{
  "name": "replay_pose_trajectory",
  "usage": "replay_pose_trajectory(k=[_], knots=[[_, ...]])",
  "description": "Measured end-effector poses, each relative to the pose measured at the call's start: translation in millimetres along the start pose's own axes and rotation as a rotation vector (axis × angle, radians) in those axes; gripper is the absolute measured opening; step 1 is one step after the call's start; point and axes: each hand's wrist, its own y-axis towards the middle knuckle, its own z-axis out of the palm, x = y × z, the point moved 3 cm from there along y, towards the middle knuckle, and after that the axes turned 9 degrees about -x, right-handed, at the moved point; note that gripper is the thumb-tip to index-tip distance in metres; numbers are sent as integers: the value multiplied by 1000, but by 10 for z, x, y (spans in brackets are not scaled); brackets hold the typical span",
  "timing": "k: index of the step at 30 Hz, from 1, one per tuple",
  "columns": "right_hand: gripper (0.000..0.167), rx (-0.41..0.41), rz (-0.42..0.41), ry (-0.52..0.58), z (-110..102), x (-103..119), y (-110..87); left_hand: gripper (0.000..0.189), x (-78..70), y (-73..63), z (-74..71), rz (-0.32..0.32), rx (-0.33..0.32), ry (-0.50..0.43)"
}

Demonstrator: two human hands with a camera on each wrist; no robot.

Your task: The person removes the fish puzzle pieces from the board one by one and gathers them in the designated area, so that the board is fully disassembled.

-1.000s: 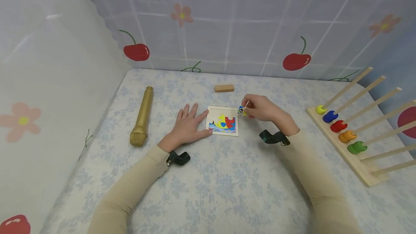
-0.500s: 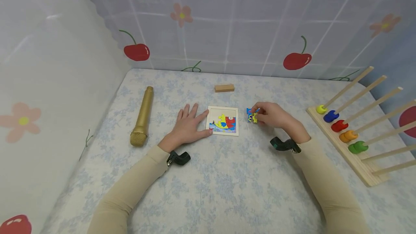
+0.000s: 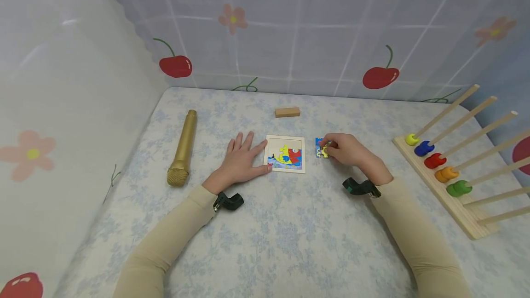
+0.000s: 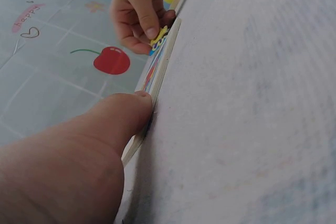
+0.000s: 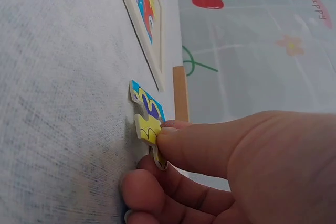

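Observation:
A square wooden puzzle tray (image 3: 284, 171) lies on the table, its lower and right parts filled with red, yellow and blue pieces and its upper left bare. My left hand (image 3: 240, 162) rests flat at its left side, fingers spread, with the thumb touching the lower left corner. Right of the tray, my right hand (image 3: 345, 150) pinches a blue and yellow puzzle piece (image 5: 148, 109) between thumb and fingers. In the right wrist view the piece is tilted close to the tablecloth; the fingertips hide one end of it.
A gold microphone (image 3: 182, 151) lies on the left. Behind the tray is a small wooden block (image 3: 287, 112). At the right stands a wooden peg rack (image 3: 445, 187) with coloured beads. A printed curtain (image 3: 281, 31) hangs along the table's back edge.
My right hand has moved the puzzle piece from the tray's right edge to the right and slightly nearer to me. The left hand stays in place on the tray.

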Motion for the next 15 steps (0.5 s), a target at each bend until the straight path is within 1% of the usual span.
replay_pose_trajectory(k=[7,15], knots=[[24,-4,22,-18,10,-12,9,84,4,9,6,-5,5,6],[25,-47,23,-39,15,-18,11,85,12,16,13,-2,8,14]])
